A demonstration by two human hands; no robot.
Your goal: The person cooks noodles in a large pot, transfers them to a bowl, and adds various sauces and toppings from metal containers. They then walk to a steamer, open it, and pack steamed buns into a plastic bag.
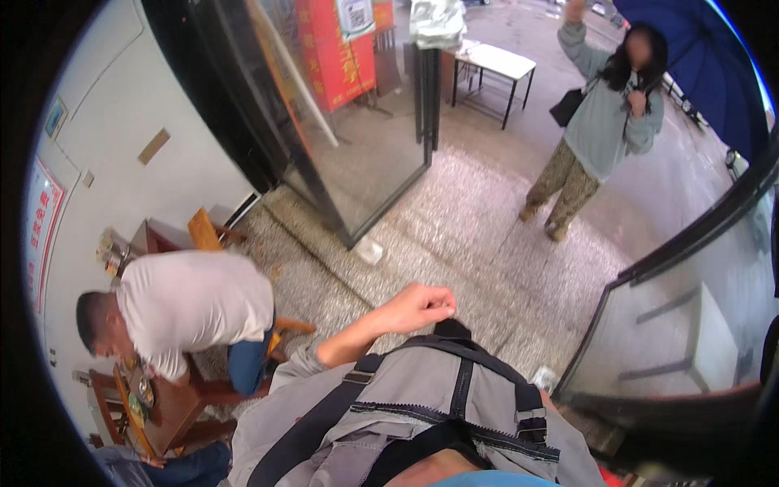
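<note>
My left hand is raised in front of my chest, its fingers curled in towards the thumb. Nothing shows in its grip. Just below it is the front of my grey zip jacket, crossed by black straps with buckles. My right hand is out of view. Before me lies a speckled stone floor running out through a doorway between glass doors. The left framed glass door stands swung outward.
A person with a dark blue umbrella stands outside, one arm raised. A white table is behind the doorway. At left, a person in a pale shirt leans over a brown wooden table. Another glass door is at right.
</note>
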